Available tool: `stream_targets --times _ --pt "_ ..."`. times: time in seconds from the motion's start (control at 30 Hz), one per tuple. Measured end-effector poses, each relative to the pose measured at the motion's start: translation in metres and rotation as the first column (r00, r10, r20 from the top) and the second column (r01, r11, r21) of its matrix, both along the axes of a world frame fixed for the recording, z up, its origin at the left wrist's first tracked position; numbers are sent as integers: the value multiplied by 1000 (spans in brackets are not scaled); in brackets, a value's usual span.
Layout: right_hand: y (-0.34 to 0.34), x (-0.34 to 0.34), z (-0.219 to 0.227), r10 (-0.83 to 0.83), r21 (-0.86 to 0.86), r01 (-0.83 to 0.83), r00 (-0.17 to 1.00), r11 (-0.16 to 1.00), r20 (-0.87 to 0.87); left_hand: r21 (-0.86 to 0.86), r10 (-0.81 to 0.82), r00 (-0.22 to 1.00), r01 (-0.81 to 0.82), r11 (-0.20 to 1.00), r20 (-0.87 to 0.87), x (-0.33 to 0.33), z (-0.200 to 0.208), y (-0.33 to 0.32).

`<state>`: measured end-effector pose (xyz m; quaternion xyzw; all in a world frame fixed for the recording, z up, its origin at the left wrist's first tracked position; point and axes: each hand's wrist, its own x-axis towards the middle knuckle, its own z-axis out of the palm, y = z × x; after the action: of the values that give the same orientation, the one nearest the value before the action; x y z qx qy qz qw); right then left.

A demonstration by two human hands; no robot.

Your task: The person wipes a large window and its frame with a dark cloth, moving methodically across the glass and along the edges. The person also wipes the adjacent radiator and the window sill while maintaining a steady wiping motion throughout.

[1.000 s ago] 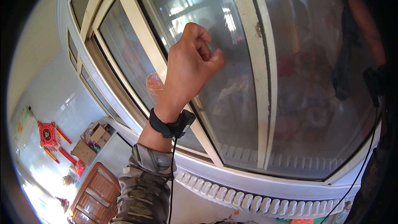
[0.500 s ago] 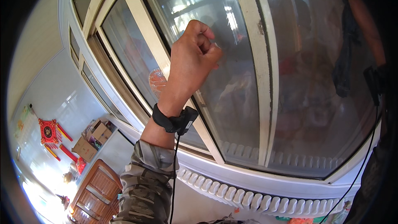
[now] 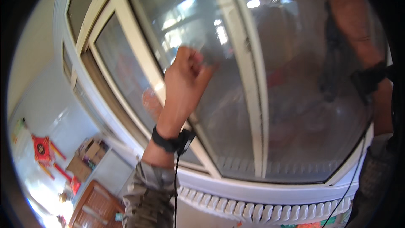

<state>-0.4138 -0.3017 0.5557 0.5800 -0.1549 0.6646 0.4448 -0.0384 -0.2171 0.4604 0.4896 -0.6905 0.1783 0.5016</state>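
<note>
My left hand is raised in front of the window, its fingers curled in and nothing visible in them. It overlaps the cream window frame; whether it touches the frame or the glass I cannot tell. At the upper right my right hand reaches up by the large glass pane, fingers closed on a dark cloth. The cloth hangs down blurred beside the wrist, and its top is partly cut off by the view's edge. Black bands with cables sit around both wrists.
A white radiator runs below the window. To the left are a wooden chair, cardboard boxes on a white cabinet, and a red hanging ornament on the wall. An orange patch shows at the left pane.
My right hand has come into view at the upper right, along with the cloth. My left hand sits lower and slightly further left in the picture, and the whole view has shifted.
</note>
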Motion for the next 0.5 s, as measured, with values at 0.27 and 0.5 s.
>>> stream_targets --times 0.27,0.5 --pt "-7 -71 15 -212 -24 213 977 977 37 328 21 984 39 944 -178 33 -100 63" --pt "-27 -157 56 -320 395 116 804 911 502 586 201 911 52 809 -359 129 -252 141"
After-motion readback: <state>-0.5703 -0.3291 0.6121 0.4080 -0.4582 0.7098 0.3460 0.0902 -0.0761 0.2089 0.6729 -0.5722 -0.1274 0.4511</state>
